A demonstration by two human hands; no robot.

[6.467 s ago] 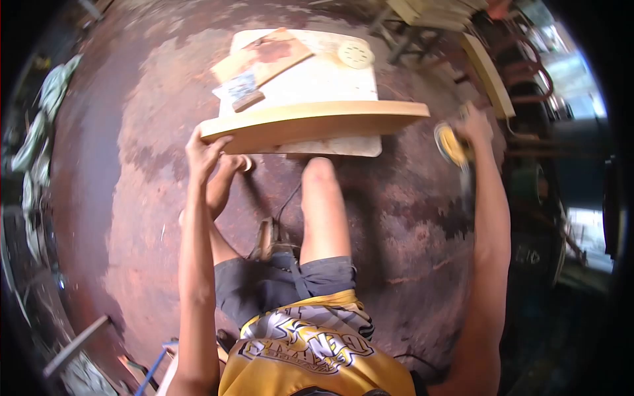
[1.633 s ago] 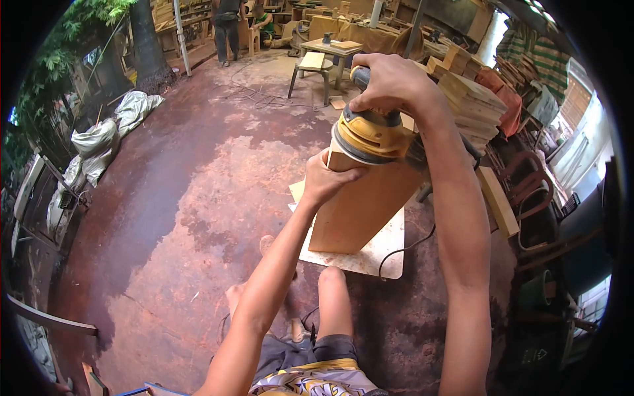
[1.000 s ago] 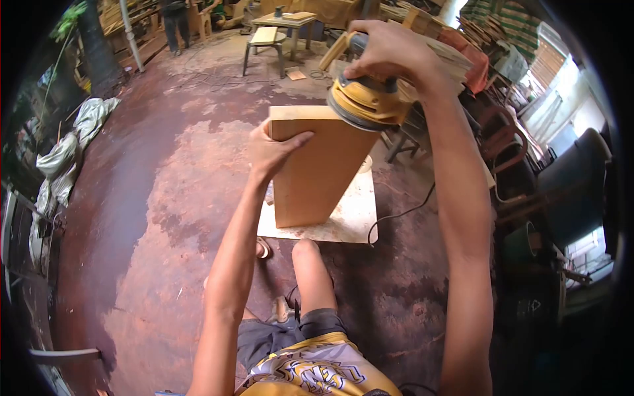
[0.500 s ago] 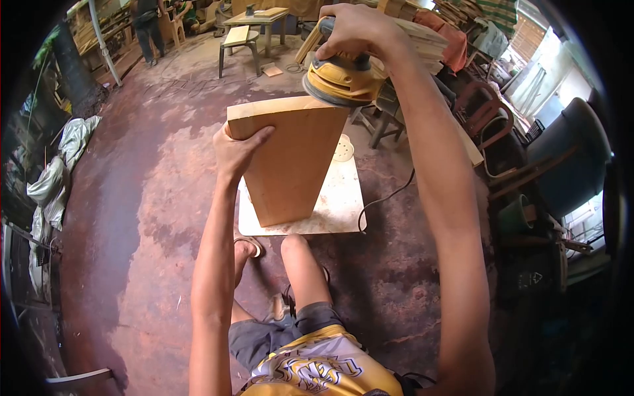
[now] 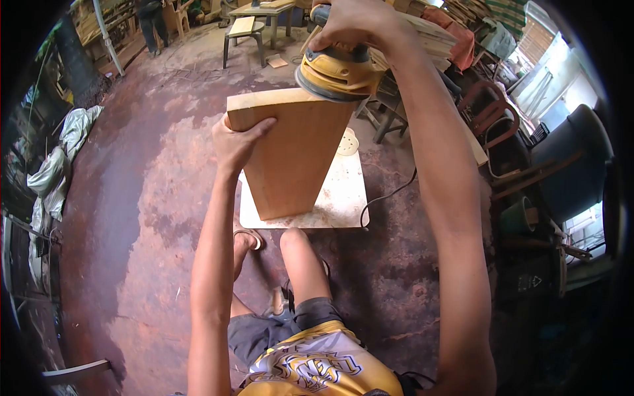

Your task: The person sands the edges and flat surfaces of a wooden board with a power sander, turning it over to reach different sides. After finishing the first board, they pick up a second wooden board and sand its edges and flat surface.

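Note:
A thick wooden board (image 5: 290, 158) stands on end, slightly tilted, on a low white-topped stand (image 5: 340, 198). My left hand (image 5: 238, 142) grips its upper left edge, thumb across the near face and fingers hidden behind. My right hand (image 5: 353, 26) is closed over the top of a yellow and black orbital sander (image 5: 337, 71). The sander's round pad rests at the right part of the board's top edge. A round sanding disc with holes (image 5: 347, 142) lies on the stand behind the board.
A dark cord (image 5: 389, 195) runs down beside the stand. Small tables (image 5: 264, 12) and a stool (image 5: 243, 30) stand ahead, near a person's legs (image 5: 152, 30). Stacked planks, a reddish chair (image 5: 489, 109) and a large dark bin (image 5: 571, 165) line the right. Pale sacks (image 5: 49, 173) lie left.
The sander in my right hand has shifted slightly left along the board's top edge. My left hand keeps its hold. The whole view has tipped a little.

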